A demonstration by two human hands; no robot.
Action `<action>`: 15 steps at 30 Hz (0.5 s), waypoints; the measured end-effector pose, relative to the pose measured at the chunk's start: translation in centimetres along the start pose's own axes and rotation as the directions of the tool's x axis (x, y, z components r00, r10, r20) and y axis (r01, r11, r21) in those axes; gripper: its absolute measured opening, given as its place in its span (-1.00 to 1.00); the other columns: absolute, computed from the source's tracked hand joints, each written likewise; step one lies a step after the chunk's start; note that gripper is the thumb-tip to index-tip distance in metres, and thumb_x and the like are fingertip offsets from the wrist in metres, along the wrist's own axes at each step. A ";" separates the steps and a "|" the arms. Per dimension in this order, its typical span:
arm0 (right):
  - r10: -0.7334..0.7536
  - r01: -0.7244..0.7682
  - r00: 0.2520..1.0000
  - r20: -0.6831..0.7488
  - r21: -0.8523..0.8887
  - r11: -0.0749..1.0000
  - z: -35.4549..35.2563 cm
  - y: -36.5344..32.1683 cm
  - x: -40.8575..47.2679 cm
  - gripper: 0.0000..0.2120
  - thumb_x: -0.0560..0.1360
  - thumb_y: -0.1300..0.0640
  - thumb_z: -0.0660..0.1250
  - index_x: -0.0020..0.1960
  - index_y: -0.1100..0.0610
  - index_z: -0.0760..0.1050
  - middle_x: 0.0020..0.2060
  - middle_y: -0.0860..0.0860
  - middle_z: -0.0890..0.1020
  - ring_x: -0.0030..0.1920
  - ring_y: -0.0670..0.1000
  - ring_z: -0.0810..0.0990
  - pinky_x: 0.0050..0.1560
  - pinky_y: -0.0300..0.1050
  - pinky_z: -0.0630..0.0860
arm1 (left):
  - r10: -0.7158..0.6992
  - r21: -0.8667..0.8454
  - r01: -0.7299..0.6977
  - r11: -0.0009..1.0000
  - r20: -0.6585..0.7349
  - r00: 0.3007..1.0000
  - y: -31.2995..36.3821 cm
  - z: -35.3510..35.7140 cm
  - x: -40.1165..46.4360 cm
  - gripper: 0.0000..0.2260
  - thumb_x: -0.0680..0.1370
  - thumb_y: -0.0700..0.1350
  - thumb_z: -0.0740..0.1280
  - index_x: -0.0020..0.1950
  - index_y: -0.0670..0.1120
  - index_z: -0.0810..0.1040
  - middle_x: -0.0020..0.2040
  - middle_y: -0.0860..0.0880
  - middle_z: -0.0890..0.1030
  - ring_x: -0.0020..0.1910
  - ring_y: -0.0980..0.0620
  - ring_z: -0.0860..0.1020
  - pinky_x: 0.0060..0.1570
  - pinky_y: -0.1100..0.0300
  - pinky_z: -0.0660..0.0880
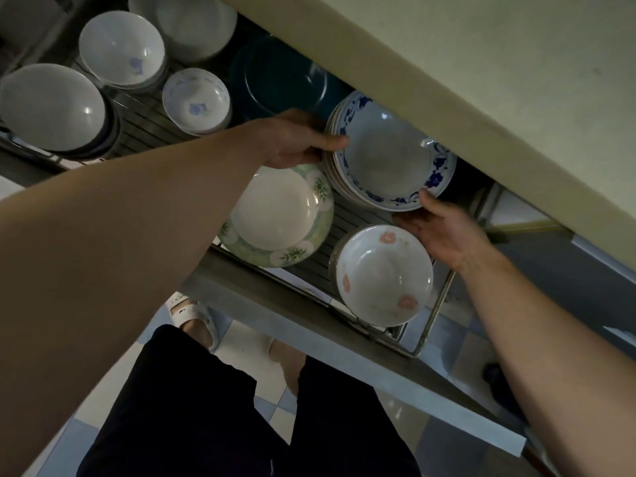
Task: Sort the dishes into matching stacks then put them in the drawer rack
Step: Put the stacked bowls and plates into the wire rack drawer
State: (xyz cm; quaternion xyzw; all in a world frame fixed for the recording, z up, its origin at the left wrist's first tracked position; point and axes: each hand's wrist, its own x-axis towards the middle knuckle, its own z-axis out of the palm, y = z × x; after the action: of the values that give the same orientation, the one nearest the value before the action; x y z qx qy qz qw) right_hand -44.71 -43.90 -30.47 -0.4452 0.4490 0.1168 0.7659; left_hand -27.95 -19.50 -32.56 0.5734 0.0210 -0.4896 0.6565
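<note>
I judge the stacking done and the loading step in hand: I am setting the blue-patterned plates (pixel 389 156) into the drawer rack (pixel 347 215), under the edge of the table (pixel 481 80). Nearest me in the rack sits one stack of pink-flowered bowls (pixel 383 273), several deep by the rims at its left, though I cannot count them. Beside it lies the green-rimmed plate (pixel 275 215); I see one top plate and cannot tell what is under it. Just beyond, both hands hold the blue-patterned stack: my left hand (pixel 296 139) grips its left edge, thumb hooked over the top rim, and my right hand (pixel 444 232) cups the near right edge from below, thumb tip on the rim. At least four rims show there. The stack looks tilted and not yet settled, so the next move calls for lowering it level onto the wires between the green-rimmed plate and the dark blue plates (pixel 282 77), then sliding the fingers out. Farther left stand four white bowl stacks, two with a blue mark inside: the small blue-marked bowl (pixel 196 98) and a larger blue-marked bowl (pixel 122 48).
</note>
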 end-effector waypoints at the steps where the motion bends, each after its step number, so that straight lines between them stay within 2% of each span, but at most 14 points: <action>1: -0.007 0.007 1.000 -0.010 -0.005 1.000 -0.1 0.1 0.1 -0.35 0.44 0.21 0.44 0.50 0.23 0.38 0.28 0.22 0.62 0.18 0.18 0.67 0.00 0.08 0.67 | 0.003 0.001 -0.003 1.000 -0.002 1.000 -0.1 0.0 0.1 -0.36 0.32 -0.13 0.55 0.38 -0.20 0.51 0.22 -0.13 0.67 0.17 0.00 0.66 0.11 0.21 0.60; 4: -0.038 0.036 0.998 -0.053 -0.034 0.999 0.0 0.6 -0.1 -0.44 0.50 0.21 0.44 0.46 0.25 0.41 0.12 0.21 0.67 0.08 0.20 0.70 0.03 0.14 0.67 | 0.008 -0.009 -0.008 1.000 -0.001 1.000 -0.2 0.1 0.2 -0.39 0.33 -0.15 0.55 0.36 -0.20 0.53 0.20 -0.13 0.68 0.17 -0.02 0.67 0.08 0.21 0.60; 7: -0.078 0.073 0.991 -0.105 -0.049 0.996 -0.2 0.7 -0.4 -0.51 0.54 0.24 0.43 0.44 0.28 0.42 0.13 0.24 0.67 0.05 0.20 0.71 0.17 0.21 0.62 | 0.021 -0.021 -0.021 1.000 -0.002 1.000 -0.4 1.0 0.5 -0.48 0.46 -0.21 0.50 0.41 -0.20 0.49 0.20 -0.14 0.67 0.14 -0.01 0.68 0.04 0.22 0.61; 11: -0.127 0.117 0.980 -0.152 -0.074 0.990 -0.7 1.0 -0.3 -0.64 0.58 0.23 0.40 0.35 0.21 0.46 0.25 0.27 0.63 0.20 0.22 0.66 0.25 0.19 0.58 | 0.035 -0.029 -0.035 0.999 0.003 0.999 -0.9 2.7 1.4 -0.51 0.56 -0.25 0.42 0.48 -0.19 0.42 0.25 -0.12 0.64 0.17 0.03 0.64 0.09 0.25 0.59; 15: -0.172 0.164 0.971 -0.167 -0.062 0.985 -1.1 1.7 0.1 -0.66 0.57 0.18 0.42 0.32 0.14 0.48 0.21 0.17 0.66 0.24 0.18 0.64 0.30 0.22 0.55 | 0.058 -0.074 -0.059 0.996 -0.011 0.998 -0.9 4.0 2.2 -0.52 0.57 -0.28 0.40 0.48 -0.24 0.41 0.24 -0.14 0.63 0.16 0.01 0.64 0.11 0.25 0.59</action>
State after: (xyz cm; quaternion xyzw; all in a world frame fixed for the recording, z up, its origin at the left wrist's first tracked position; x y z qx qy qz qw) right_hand -46.31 -43.83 -31.79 -0.5082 0.4712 0.0235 0.7205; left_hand -29.59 -23.84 -33.12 0.5511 0.0253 -0.4665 0.6913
